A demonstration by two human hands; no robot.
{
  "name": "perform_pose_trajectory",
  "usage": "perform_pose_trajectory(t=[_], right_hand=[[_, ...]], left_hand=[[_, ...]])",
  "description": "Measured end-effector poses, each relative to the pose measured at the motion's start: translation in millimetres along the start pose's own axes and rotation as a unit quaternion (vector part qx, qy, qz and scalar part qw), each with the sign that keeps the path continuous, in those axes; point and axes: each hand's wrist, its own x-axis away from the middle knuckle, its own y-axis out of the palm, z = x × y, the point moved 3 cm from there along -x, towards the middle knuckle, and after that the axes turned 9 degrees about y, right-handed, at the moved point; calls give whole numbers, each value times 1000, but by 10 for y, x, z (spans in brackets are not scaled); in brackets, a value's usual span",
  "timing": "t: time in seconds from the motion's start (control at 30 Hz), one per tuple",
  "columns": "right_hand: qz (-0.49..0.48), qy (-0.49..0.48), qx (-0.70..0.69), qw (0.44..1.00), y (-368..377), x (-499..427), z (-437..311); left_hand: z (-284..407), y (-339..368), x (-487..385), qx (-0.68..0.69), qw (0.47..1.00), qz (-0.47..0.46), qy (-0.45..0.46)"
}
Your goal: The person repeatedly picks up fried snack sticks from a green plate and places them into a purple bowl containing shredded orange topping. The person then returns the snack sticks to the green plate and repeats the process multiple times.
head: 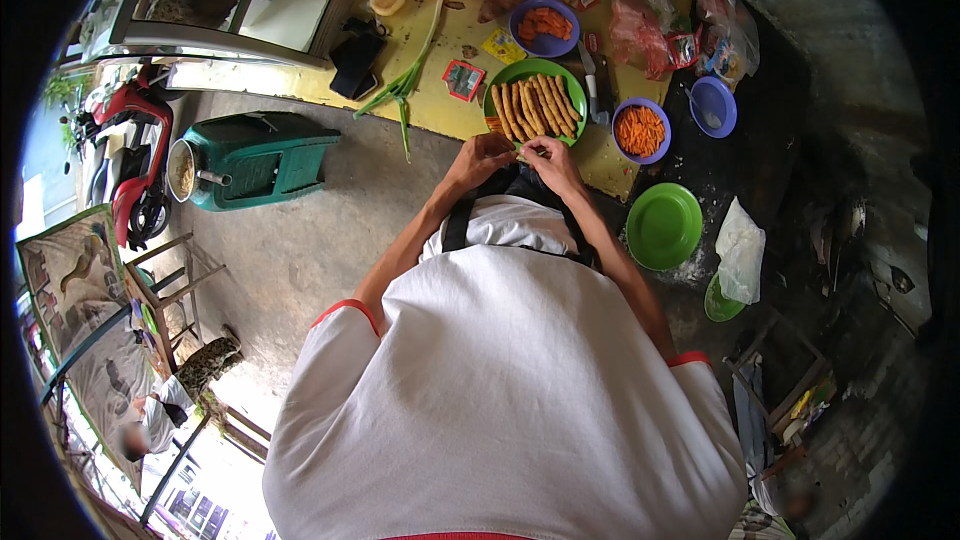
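My left hand [480, 161] and my right hand [556, 163] meet just in front of my waist, at the near rim of a green plate [501, 78]. Between the fingertips is a small thin green strip [534, 154], mostly hidden by the fingers. Several long brown sticks of food [538, 106] lie side by side across the plate. At its left edge sit a few orange carrot strips [493, 124]. Left of the plate a spring onion [411, 75] hangs over the table edge. A knife [591, 82] with a pale handle lies to the right.
Purple bowls hold orange chunks [544, 24], carrot strips [640, 132] and a spoon [697, 101]. A green dish [664, 225] and white plastic bag [740, 251] are at right. Phones [355, 64] and a red packet [463, 80] lie left. Another person [161, 416] is at lower left.
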Motion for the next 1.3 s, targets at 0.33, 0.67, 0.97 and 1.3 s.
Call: perform_pose_trajectory(t=[0.33,0.67,0.97,1.3], right_hand=[[-1,-11,-12,1000,-20,13,5],[-9,33,-60,998,-115,53,213],[-1,68,-51,996,-225,143,311],[1,77,-38,996,-245,144,321]], left_hand=[[-98,-13,20,8,1000,-5,-25],[-397,-506,-323,-161,968,164,101],[-514,-702,-585,-260,953,128,92],[-415,-601,-628,-348,928,112,78]])
